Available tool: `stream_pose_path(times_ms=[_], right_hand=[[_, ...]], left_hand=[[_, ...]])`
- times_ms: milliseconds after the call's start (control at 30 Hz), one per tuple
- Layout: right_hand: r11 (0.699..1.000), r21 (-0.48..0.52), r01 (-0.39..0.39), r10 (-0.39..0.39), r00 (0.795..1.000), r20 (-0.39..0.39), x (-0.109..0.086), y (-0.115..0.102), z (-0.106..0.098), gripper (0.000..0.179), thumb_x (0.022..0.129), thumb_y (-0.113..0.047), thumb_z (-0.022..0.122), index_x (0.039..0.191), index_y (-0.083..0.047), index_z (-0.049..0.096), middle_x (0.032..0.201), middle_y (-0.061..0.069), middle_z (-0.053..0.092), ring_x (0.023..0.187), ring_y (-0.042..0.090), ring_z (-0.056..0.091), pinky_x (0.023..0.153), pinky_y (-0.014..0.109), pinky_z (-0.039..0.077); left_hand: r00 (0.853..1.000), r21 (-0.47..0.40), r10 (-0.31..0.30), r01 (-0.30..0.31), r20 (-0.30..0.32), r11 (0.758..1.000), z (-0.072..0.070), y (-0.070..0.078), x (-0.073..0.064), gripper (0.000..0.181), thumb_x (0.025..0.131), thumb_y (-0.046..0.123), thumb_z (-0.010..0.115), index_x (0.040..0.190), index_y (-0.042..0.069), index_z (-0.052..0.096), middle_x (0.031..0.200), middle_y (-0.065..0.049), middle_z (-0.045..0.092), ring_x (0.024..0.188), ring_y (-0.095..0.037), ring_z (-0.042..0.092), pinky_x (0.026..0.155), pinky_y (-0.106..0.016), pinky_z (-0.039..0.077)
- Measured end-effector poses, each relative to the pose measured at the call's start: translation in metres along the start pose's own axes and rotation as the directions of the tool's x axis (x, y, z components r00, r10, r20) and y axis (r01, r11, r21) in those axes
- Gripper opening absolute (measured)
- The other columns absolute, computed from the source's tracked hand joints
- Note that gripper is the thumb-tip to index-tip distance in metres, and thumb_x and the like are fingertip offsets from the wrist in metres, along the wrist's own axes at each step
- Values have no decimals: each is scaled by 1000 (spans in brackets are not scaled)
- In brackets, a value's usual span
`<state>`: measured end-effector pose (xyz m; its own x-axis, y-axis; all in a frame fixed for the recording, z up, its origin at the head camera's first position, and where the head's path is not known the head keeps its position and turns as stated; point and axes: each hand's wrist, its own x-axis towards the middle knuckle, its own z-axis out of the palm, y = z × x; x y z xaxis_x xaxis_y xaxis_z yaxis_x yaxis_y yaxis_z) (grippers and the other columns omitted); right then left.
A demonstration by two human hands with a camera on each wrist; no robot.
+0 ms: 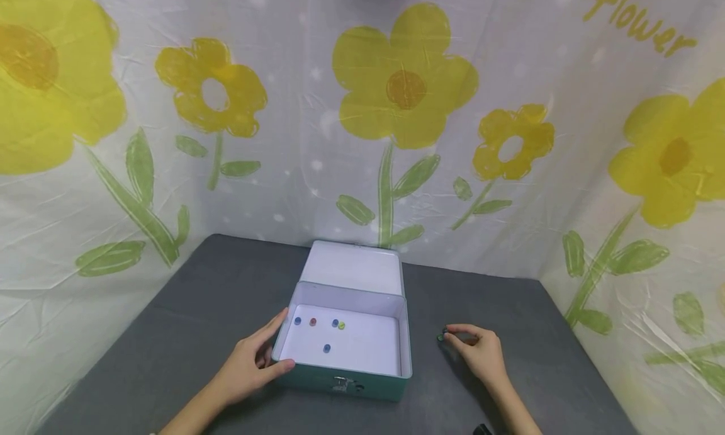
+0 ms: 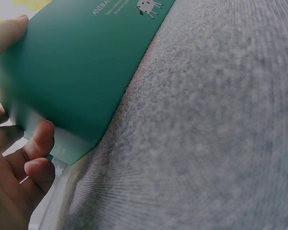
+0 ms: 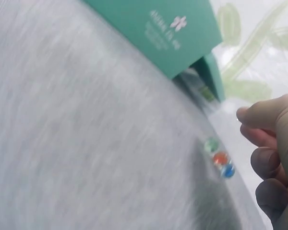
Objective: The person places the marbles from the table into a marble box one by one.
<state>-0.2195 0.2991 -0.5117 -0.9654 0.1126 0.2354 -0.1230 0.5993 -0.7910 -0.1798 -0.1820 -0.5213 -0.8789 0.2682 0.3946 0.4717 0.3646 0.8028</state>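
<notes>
On the table (image 1: 226, 284) right of the box (image 1: 317, 379), three marbles (image 3: 221, 158) lie by the right hand (image 1: 481, 353); whether its bent fingers pinch one, I cannot tell. The left hand (image 1: 246, 366) grips the box's near corner, probably to steady it. The folded-back lid (image 1: 351, 268) bares five marbles (image 1: 326, 348) inside.

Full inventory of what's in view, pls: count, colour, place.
Box: 1, green outside, white inside, mid-table
Lid: 1, white inside, open at box's far side
Marbles in box: 5, three blue, one red, one yellow-green, on its floor
Marbles on table: at least 3, green, orange, blue, right of box
Table: 1, grey, under box
Backdrop: white, yellow flowers, behind table
Black object: 1, bottom head-view edge, unidentifiable
Left hand: 1, gripping box's near-left corner
Right hand: 1, by table marbles
</notes>
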Motion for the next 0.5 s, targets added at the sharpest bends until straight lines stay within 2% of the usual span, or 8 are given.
stream_pose_path(times_ms=[100,167,267,367,433,500], right_hand=[[998,66,-10,10,1000,0,2,-8,-1,18,92,-18,85,108,-10,84,106,12,80,42,1,27,43,20,26],[994,108,-9,10,1000,-9,3,-13,-1,18,92,-16,85,108,-8,83,109,14,79,42,2,29,43,20,25],[985,174,-5,9,1000,-22,7,-19,2,17,92,-12,84,108,-6,83,109,15,79,46,6,52,45,21,29],[975,223,-7,14,999,-29,11,-24,6,19,92,-12,84,110,-4,82,109,10,79,56,16,66,49,23,34],[967,256,-15,24,999,-30,13,-27,9,21,93,-13,84,111,-4,82,109,7,79,61,22,69,52,25,40],[959,283,-15,24,999,-29,15,-32,11,23,93,-14,84,113,-3,81,110,8,79,62,23,68,55,26,47]], left_hand=[[1000,-2,-1,1,4,1000,-1,1,0,89,87,20,88,163,12,43,134,-16,60,62,-2,45,53,-22,41],[1000,4,-3,2,7,1000,0,1,0,89,88,21,88,163,12,42,136,-17,59,62,-1,44,53,-22,41],[1000,20,-6,6,10,1000,0,2,-1,88,88,22,87,164,12,42,136,-18,59,62,-1,44,54,-22,42],[1000,28,-8,8,9,1000,0,2,-1,88,88,23,87,163,11,42,137,-17,59,62,-1,44,54,-22,42],[1000,27,-8,7,10,1000,0,2,-1,88,88,23,87,163,11,42,137,-17,58,62,-1,44,54,-22,42],[1000,23,-6,6,10,1000,0,2,-1,88,88,23,87,163,11,42,137,-18,58,62,-1,44,54,-22,42]])
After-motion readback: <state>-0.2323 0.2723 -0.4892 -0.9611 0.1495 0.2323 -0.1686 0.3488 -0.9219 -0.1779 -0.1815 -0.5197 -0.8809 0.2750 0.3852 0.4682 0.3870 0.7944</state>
